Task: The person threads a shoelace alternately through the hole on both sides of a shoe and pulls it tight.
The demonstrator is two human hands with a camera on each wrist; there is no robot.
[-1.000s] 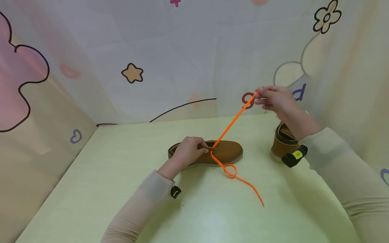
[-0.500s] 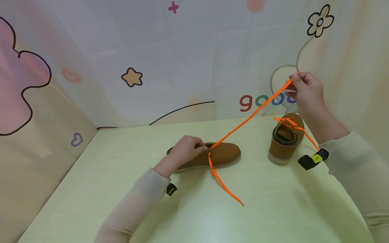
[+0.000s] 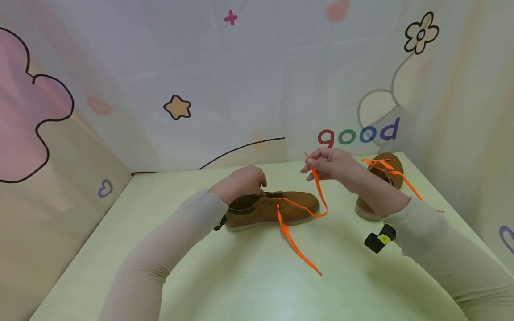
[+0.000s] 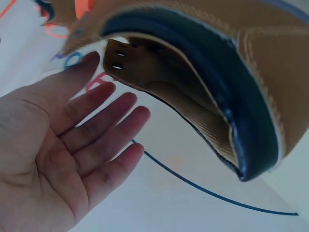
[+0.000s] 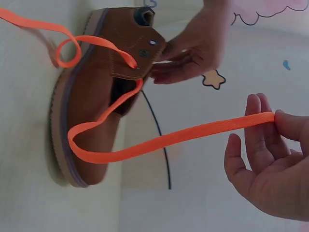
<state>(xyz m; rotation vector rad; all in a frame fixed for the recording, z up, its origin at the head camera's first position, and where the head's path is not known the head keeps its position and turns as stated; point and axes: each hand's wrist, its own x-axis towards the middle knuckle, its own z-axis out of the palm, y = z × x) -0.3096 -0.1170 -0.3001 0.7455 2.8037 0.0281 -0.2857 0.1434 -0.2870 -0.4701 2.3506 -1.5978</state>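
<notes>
The left hand point(image 3: 242, 183) bends over the shoe point(image 3: 299, 203) on the worktop point(image 3: 241, 290), its fingers loose and a little apart. The right hand point(image 3: 335, 165) is up, pinching the orange lace point(image 5: 178, 137). Another shoe point(image 3: 396, 164) sits behind that arm.

The word "good" point(image 3: 360, 134) and a pink plus sign point(image 3: 230, 18) stand on the backdrop point(image 3: 241, 80)

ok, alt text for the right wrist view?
Right hand pinches an orange lace that curves slackly from a brown shoe; the left hand is beside its eyelet flap. A patterned backdrop hangs behind.
</notes>
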